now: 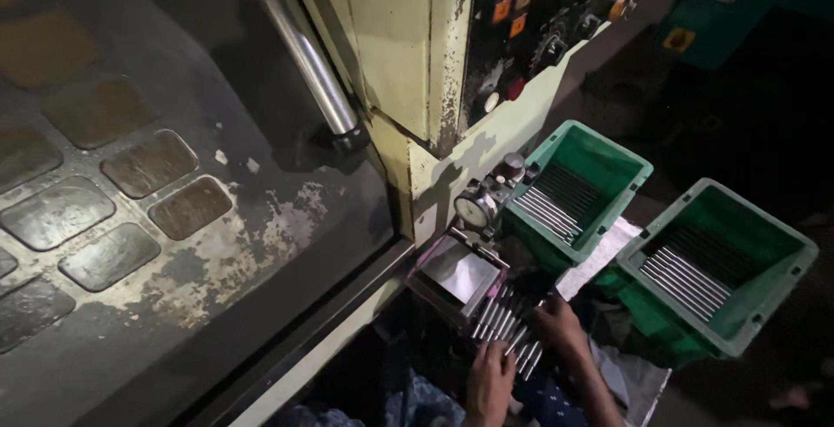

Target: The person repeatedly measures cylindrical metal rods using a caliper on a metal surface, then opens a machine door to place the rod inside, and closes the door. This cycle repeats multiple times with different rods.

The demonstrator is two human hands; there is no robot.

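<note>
Both hands rest on a row of metal rods (504, 327) below the dial gauge (476, 210): left hand (489, 383) fingers spread flat, right hand (560, 323) curled over rod ends. Two green bins (608, 210) alongside hold more rods.

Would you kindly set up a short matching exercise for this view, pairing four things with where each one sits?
Things:
1. dial gauge
2. loose metal rods
3. nearer green bin
4. shiny steel bar

Places:
A. far right, with rods lying in its bottom
B. under the two hands, left hand and right hand
C. upper middle, slanting down the machine
D. just above the small flat block, beside the farther bin

Pairs: 1-D, 2-B, 3-A, 4-C
</note>
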